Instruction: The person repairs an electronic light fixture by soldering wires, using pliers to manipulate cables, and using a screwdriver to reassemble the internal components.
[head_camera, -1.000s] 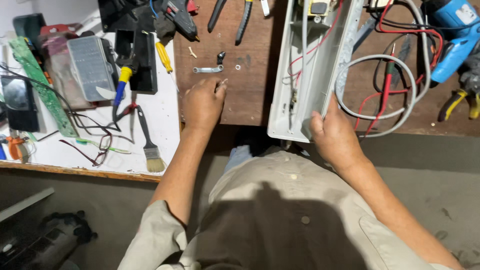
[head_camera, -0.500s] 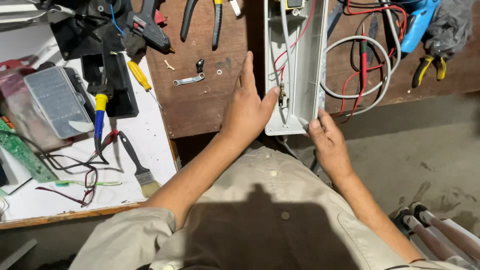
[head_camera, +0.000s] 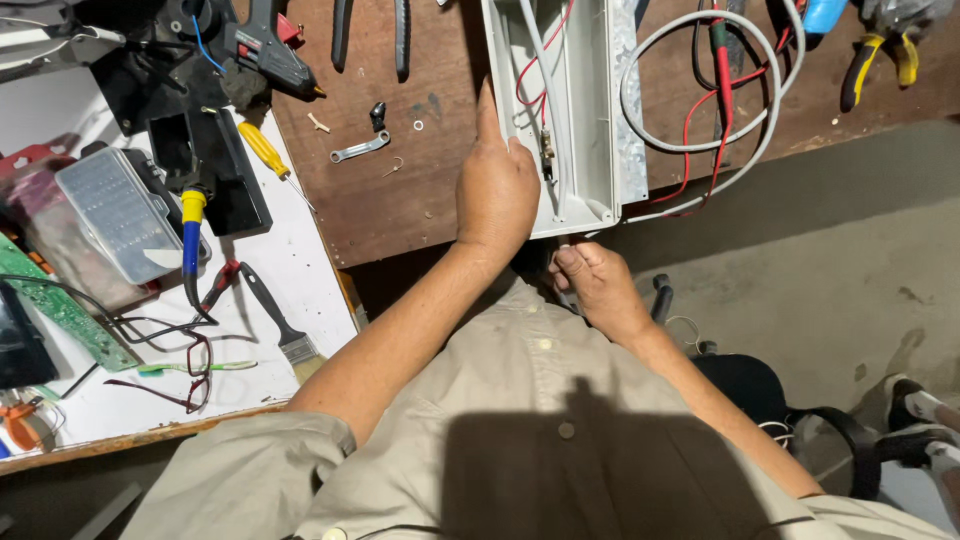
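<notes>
Our left hand (head_camera: 497, 190) lies flat, fingers loose, on the near end of the long white housing (head_camera: 580, 110) that overhangs the brown bench (head_camera: 400, 200), likely to steady it. Our right hand (head_camera: 592, 282) is curled just below that end, seemingly pinching something we cannot make out. A clear plastic case (head_camera: 118, 215) sits on the white board (head_camera: 290, 270) at left.
</notes>
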